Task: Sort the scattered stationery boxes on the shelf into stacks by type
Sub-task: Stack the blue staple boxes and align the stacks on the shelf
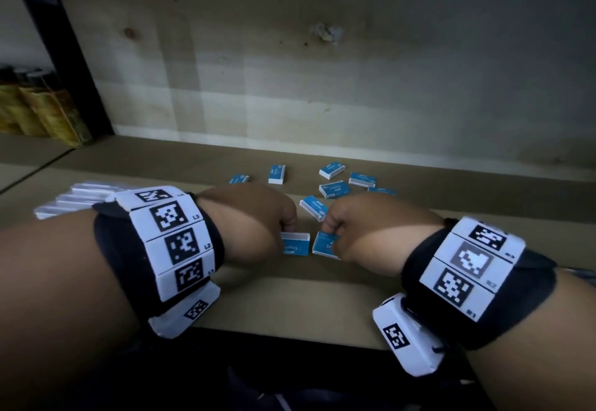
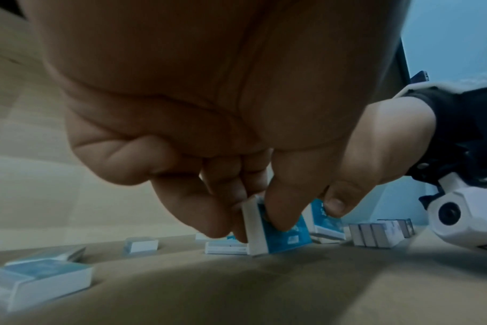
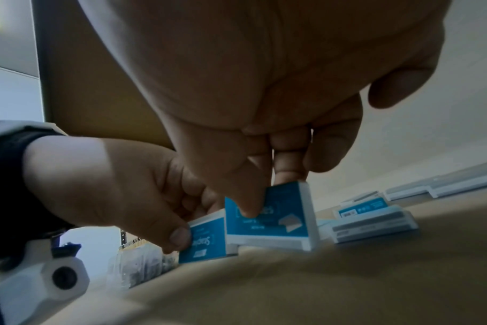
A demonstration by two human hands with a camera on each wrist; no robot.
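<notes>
Two blue-and-white staple boxes lie side by side near the front of the cardboard-lined shelf. My left hand pinches the left box between thumb and fingers; in the left wrist view this box is tipped up on its edge. The right box is pinched by my right hand, and in the right wrist view it stands tilted too. Several more blue staple boxes lie scattered behind the hands. A row of white boxes sits at the left.
The wooden back panel closes the shelf behind the boxes. A black upright stands at the left, with yellow packages beyond it. The shelf's front edge runs just below my wrists.
</notes>
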